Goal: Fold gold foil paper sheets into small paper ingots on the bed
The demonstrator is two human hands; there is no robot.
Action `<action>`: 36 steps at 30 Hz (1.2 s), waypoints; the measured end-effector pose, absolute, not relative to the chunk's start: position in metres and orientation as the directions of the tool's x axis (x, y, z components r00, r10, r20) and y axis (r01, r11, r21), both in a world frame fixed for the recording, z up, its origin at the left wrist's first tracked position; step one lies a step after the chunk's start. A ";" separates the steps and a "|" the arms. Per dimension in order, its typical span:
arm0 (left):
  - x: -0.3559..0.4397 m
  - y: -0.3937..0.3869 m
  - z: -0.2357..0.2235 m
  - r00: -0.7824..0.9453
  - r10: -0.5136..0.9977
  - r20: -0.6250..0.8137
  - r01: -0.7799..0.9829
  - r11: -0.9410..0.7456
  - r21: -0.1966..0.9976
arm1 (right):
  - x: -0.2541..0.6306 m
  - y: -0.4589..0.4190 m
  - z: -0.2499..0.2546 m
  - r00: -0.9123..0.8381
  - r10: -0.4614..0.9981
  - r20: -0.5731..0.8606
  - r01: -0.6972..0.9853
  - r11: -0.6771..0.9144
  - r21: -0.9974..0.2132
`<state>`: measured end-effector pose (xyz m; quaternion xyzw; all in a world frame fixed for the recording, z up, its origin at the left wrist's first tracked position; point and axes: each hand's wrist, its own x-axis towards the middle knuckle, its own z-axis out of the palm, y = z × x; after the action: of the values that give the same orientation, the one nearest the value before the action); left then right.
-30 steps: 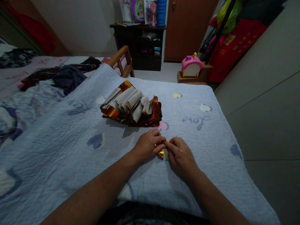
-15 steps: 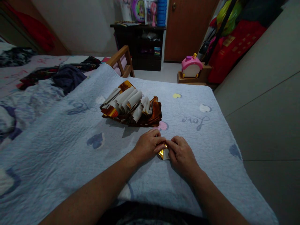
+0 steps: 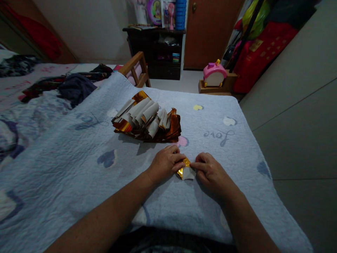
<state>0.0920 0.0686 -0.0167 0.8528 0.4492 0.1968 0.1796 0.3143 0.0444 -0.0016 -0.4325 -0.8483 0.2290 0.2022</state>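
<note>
A small folded piece of gold foil paper [image 3: 187, 173] with a pale grey-white backing lies on the quilt in front of me. My left hand [image 3: 167, 162] grips its left side, with fingers closed and pressed on the foil. At the right edge, the index finger of my right hand [image 3: 209, 170] reaches out and touches the paper. The thumb of that hand is apart from the index finger, and the other fingers are bent. Beyond my hands sits a loose pile of folded gold foil papers [image 3: 150, 117], many with their pale backs showing.
A light blue quilt [image 3: 126, 196] with hearts and lettering covers the surface. Crumpled clothes [image 3: 76, 88] lie at the left, near a wooden rail [image 3: 134, 68]. A dark cabinet [image 3: 155, 52] stands at the back, and a pink toy [image 3: 214, 74] at the back right.
My right hand has shifted slightly right, uncovering more of the paper's pale side. My left hand stays in place on the foil.
</note>
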 end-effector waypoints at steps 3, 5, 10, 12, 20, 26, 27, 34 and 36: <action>0.092 0.069 -0.015 0.522 0.836 0.171 0.692 -0.531 0.489 | 0.318 0.045 0.001 -0.563 0.816 0.133 0.628 0.527 -0.573; 0.092 0.069 -0.015 0.522 0.835 0.176 0.687 -0.534 0.494 | 0.321 0.046 0.003 -0.579 0.806 0.123 0.624 0.536 -0.569; 0.091 0.069 -0.019 0.516 0.836 0.185 0.685 -0.532 0.498 | 0.325 0.047 0.007 -0.582 0.809 0.088 0.614 0.507 -0.605; 0.091 0.069 -0.020 0.515 0.836 0.188 0.680 -0.532 0.505 | 0.325 0.048 0.007 -0.556 0.826 0.095 0.601 0.478 -0.641; 0.091 0.070 -0.021 0.505 0.840 0.198 0.671 -0.527 0.522 | 0.323 0.048 0.003 -0.544 0.833 0.098 0.633 0.484 -0.604; 0.091 0.070 -0.020 0.500 0.844 0.193 0.661 -0.516 0.545 | 0.316 0.046 -0.001 -0.556 0.825 0.095 0.644 0.501 -0.578; 0.091 0.070 -0.019 0.499 0.845 0.192 0.660 -0.514 0.549 | 0.315 0.046 -0.003 -0.547 0.832 0.097 0.646 0.493 -0.583; 0.090 0.069 -0.020 0.500 0.848 0.176 0.662 -0.506 0.553 | 0.306 0.045 -0.009 -0.478 0.869 0.128 0.677 0.457 -0.577; 0.090 0.069 -0.021 0.500 0.850 0.166 0.668 -0.501 0.550 | 0.303 0.045 -0.011 -0.458 0.880 0.128 0.685 0.441 -0.579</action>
<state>0.0900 0.0693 -0.0213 0.8396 0.4520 0.2135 0.2125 0.3030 0.0447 -0.0106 -0.4760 -0.8222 0.2300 0.2112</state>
